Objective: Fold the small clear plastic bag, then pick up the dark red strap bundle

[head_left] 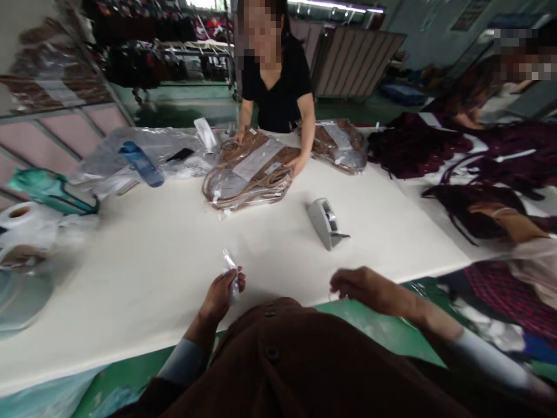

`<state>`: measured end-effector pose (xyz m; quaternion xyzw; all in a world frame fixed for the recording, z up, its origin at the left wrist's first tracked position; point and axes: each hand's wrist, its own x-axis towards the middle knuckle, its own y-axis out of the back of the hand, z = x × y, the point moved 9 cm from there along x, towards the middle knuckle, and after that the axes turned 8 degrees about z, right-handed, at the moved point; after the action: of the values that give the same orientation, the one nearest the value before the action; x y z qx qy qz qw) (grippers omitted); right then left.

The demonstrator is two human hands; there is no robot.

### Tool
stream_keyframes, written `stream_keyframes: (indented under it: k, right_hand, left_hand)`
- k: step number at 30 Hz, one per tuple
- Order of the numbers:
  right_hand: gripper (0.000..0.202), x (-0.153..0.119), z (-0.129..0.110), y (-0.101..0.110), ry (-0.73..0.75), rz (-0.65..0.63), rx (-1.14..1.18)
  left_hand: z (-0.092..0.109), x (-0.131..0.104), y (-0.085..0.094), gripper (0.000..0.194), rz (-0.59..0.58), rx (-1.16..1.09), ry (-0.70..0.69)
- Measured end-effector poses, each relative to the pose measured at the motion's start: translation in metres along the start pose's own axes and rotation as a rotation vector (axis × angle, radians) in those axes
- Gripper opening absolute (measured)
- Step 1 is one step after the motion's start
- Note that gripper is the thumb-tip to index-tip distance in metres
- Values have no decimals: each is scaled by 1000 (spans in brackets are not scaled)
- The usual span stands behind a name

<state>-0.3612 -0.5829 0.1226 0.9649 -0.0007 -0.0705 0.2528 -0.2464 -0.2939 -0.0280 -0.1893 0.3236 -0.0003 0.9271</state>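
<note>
The left hand (223, 293) pinches a shiny bit of plastic (230, 264) that pokes up toward 12 o'clock, at 9 o'clock from the right hand (363, 287), whose fingers curl; whether they grip anything, I cannot tell. On the bench (152, 261), a dispenser (322, 223) stands at the right hand's 11 o'clock

Brown 2-button top (313, 360), grey sleeves (491, 360)

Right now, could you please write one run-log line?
left hand: grips shiny clear plastic piece; right hand: contents unclear; angular grey tape dispenser: on white table; brown plastic-wrapped bundle: co-worker's hands on it
</note>
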Motion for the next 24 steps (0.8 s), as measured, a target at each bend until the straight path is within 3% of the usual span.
stream_keyframes:
  k: [4, 9, 12, 15, 19, 21, 24]
  right_hand:
    - [27, 20, 28, 29, -169, 144, 252]
    - [29, 46, 34, 9, -149, 146, 518]
    - [27, 48, 42, 9, -124, 197, 557]
    - [23, 49, 50, 16, -90, 239, 539]
    - [23, 49, 62, 22, -109, 256, 681]
    - [26, 50, 69, 17, -163, 195, 888]
    - [29, 48, 72, 2, -231, 8, 1124]
  left_hand:
    - [-7, -18, -57, 35, -121, 108, -4]
    - [-10, -57, -158, 45, -393, 302, -48]
    - [-21, -69, -198, 52, -485, 382, -45]
    - [-32, -69, -216, 46, -484, 505, -93]
    - [-37, -66, -223, 42, -439, 514, -118]
    - [-40, -69, -228, 43, -470, 403, -42]
    - [-37, -75, -235, 38, -531, 221, 46]
